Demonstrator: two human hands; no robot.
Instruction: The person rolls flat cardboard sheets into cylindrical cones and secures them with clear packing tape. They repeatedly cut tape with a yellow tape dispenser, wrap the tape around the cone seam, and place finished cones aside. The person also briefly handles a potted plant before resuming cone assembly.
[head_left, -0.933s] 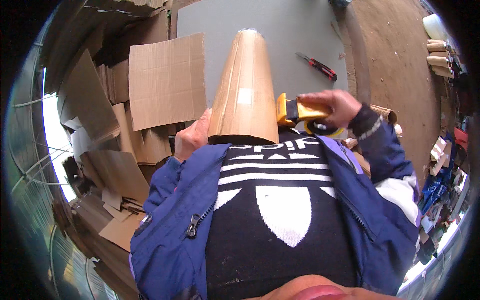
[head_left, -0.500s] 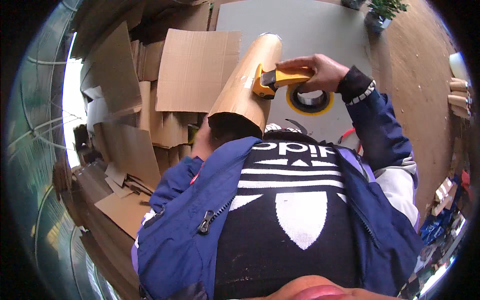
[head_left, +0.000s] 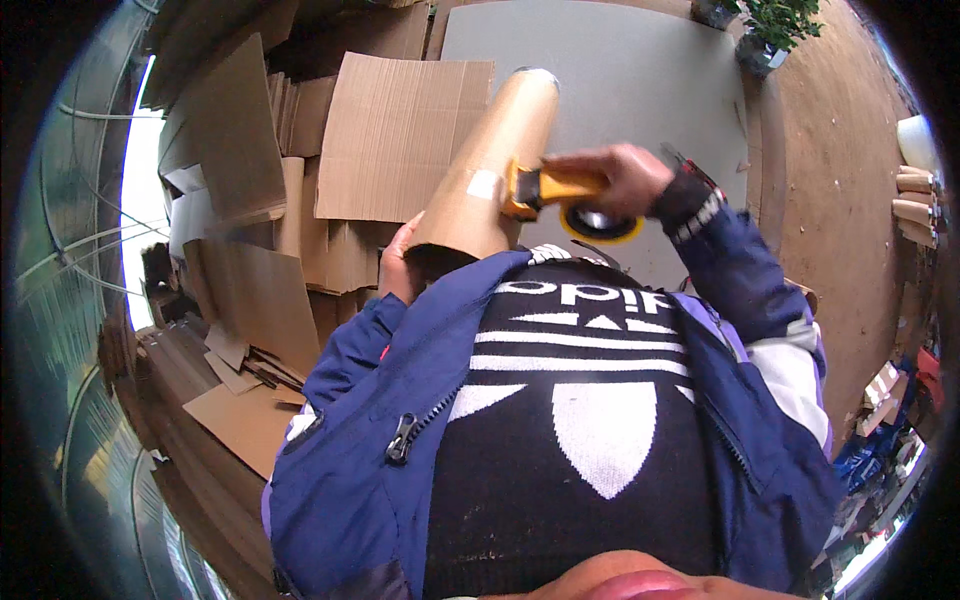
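Note:
A brown cardboard tube (head_left: 490,150), wide and open at its near end, slants away over the grey board (head_left: 640,90). Its near left edge is held by my left hand (head_left: 398,262), the fingers partly hidden behind it. My right hand (head_left: 632,178) is closed around the handle of a yellow tape dispenser (head_left: 565,185). The dispenser's head rests against the right side of the tube, and its tape roll (head_left: 600,222) hangs below my hand. A small white patch (head_left: 485,183) shows on the tube beside the dispenser head.
Flat cardboard sheets (head_left: 400,130) and stacked pieces lie to the left. Potted plants (head_left: 765,45) stand at the far right of the board. Brown ground (head_left: 830,160) runs along the right, with cardboard rolls (head_left: 915,200) and mixed scraps at its edge.
The dispenser and my right hand have shifted slightly left and nearer, with the wrist turned. The tube has turned a little, and more of my left hand shows at its near edge.

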